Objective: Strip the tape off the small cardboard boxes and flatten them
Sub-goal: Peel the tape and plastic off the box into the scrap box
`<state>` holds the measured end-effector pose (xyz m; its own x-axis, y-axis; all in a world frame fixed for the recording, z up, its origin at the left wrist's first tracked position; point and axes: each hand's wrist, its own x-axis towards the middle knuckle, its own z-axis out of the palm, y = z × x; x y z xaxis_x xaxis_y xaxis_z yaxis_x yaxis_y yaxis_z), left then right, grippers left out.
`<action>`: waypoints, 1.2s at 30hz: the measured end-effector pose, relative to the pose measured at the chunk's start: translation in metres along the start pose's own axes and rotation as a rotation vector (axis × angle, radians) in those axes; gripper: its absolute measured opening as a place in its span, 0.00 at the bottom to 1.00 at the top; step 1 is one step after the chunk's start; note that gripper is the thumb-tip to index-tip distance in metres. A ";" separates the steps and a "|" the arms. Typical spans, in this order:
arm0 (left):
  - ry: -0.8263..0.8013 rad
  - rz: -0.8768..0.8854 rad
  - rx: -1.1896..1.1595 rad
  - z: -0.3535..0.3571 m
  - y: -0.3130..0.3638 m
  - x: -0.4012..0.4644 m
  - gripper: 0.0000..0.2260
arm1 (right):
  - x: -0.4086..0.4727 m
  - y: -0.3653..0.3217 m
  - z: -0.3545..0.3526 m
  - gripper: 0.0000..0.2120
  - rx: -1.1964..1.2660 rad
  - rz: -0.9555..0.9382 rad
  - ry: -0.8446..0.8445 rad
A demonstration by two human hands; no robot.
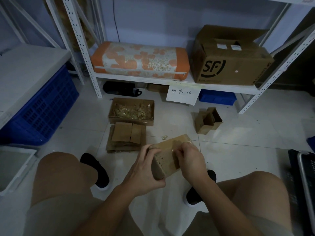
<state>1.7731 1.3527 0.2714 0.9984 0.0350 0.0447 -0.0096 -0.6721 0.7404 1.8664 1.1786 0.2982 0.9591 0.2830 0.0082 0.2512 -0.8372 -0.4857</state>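
step: we're mid-peel on a small cardboard box [167, 156] held over the floor | hands: left hand [146, 169] grips its end, right hand [189, 160] pinches the tape [177, 145] | next: probably pull it clear, then flatten onto the flat stack [126, 138]

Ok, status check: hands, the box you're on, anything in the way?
Left hand grips small cardboard box at its near end. Right hand pinches clear tape on top. Flattened stack and tray of stripped tape ahead on the floor, nothing blocking.
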 end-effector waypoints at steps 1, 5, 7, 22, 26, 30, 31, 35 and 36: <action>-0.005 -0.006 -0.007 0.000 0.000 0.000 0.41 | 0.001 0.003 -0.004 0.09 -0.001 0.008 0.017; -0.017 -0.004 -0.043 -0.001 -0.001 0.000 0.42 | 0.008 0.014 -0.022 0.10 0.039 0.000 0.117; -0.019 -0.005 -0.062 -0.002 -0.001 0.001 0.42 | 0.008 0.014 -0.022 0.09 0.058 -0.082 0.109; 0.083 0.046 -0.021 -0.001 0.001 -0.004 0.42 | 0.001 0.014 -0.014 0.09 0.272 0.113 0.034; 0.070 0.034 -0.037 0.000 0.001 -0.005 0.42 | 0.002 0.017 -0.012 0.06 0.145 0.116 -0.006; 0.020 0.003 -0.078 -0.008 -0.003 -0.003 0.43 | 0.008 0.027 -0.023 0.04 0.198 0.203 0.118; -0.003 0.002 -0.084 -0.009 -0.003 -0.003 0.43 | 0.008 0.028 -0.026 0.04 0.234 0.225 0.113; -0.052 -0.018 -0.066 -0.009 -0.004 -0.001 0.44 | 0.002 0.030 -0.025 0.04 0.263 0.244 0.083; -0.052 -0.027 -0.053 -0.009 -0.006 -0.001 0.43 | 0.000 0.030 -0.024 0.05 0.265 0.240 0.093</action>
<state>1.7718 1.3631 0.2734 0.9999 0.0131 -0.0102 0.0162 -0.6313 0.7754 1.8770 1.1422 0.3049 0.9974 0.0391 -0.0601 -0.0135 -0.7207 -0.6932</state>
